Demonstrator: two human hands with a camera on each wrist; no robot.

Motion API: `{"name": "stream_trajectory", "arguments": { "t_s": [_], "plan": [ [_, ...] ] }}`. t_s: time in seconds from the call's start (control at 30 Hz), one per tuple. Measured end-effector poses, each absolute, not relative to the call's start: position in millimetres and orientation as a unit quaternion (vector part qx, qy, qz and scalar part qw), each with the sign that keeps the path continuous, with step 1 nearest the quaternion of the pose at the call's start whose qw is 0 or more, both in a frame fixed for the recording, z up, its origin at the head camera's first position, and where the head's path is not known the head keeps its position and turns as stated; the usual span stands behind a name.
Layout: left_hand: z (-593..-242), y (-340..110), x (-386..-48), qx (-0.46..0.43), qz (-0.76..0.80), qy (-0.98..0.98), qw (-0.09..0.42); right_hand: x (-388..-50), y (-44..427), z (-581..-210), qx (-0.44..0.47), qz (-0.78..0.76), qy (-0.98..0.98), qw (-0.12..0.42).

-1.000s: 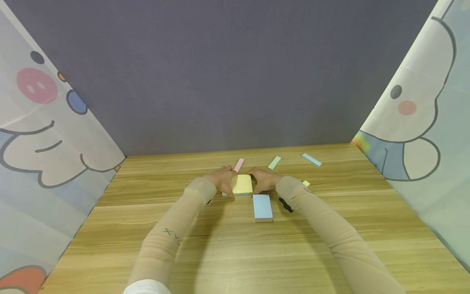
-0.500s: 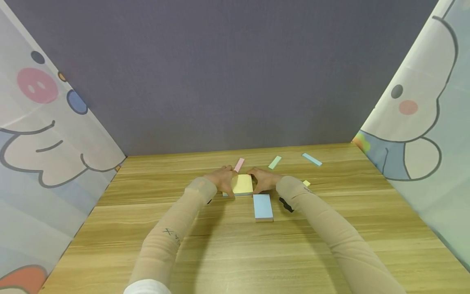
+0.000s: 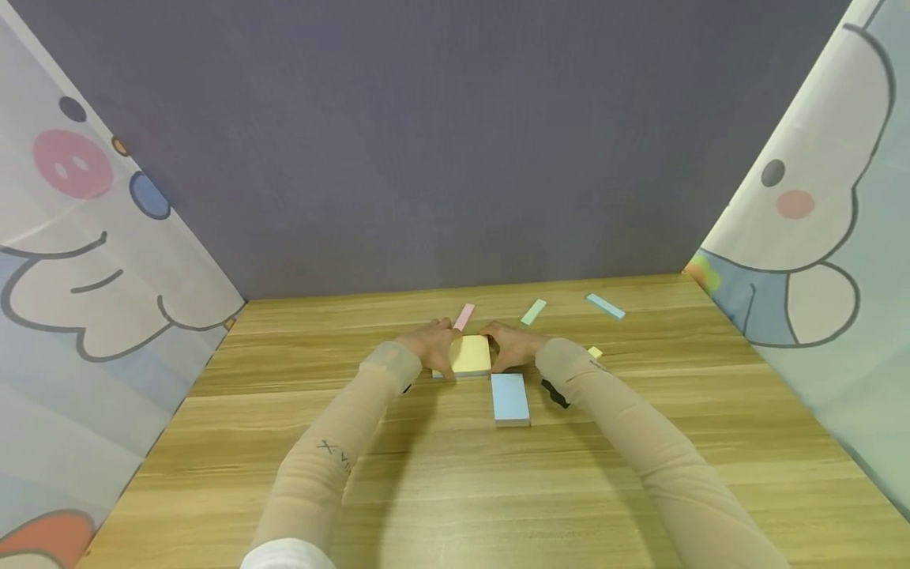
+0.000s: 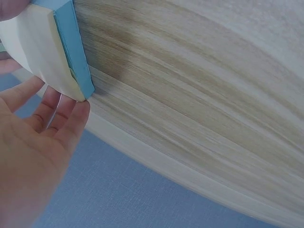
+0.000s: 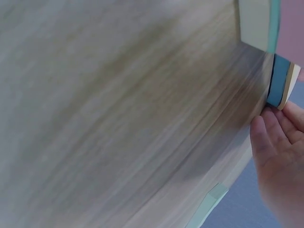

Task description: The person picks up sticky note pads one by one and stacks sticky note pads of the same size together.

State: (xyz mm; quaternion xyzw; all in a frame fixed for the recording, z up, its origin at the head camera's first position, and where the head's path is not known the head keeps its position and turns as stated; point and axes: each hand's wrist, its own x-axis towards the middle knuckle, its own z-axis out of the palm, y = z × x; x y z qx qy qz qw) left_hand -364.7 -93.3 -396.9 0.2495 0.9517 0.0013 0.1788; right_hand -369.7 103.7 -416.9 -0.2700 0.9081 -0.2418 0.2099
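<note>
One square paper-note stack, yellow over blue [image 3: 472, 353], on the brown wood-grain table [image 3: 455, 490], between the hands: left hand [image 3: 430, 348], thumb and fingers half spread, gripping its left side; right hand [image 3: 515, 348], similarly curved, gripping its right. Nearer the person: one light-blue rectangular paper pad [image 3: 509, 397].

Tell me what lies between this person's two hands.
In the head view, a yellow-topped paper stack lies between the left hand and the right hand; blue shows beneath the yellow.
</note>
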Motion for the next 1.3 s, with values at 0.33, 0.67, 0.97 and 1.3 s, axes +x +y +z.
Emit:
{"name": "stream_trajectory", "arguments": {
  "t_s": [0.33,0.67,0.97,1.3],
  "plan": [
    [-393,-93,-365,0.242,0.024,0.952,0.188,-372,104,-418,-0.274,-0.248,0.907,0.202],
    [-391,-92,-364,0.232,0.015,0.952,0.199,-372,103,-417,-0.274,-0.239,0.91,0.2],
    [-387,-89,-359,0.23,0.008,0.95,0.209,-373,103,-420,-0.273,-0.233,0.91,0.208],
    [-387,-90,-361,0.217,0.025,0.951,0.218,-374,103,-420,-0.274,-0.23,0.91,0.208]
  ]
}}
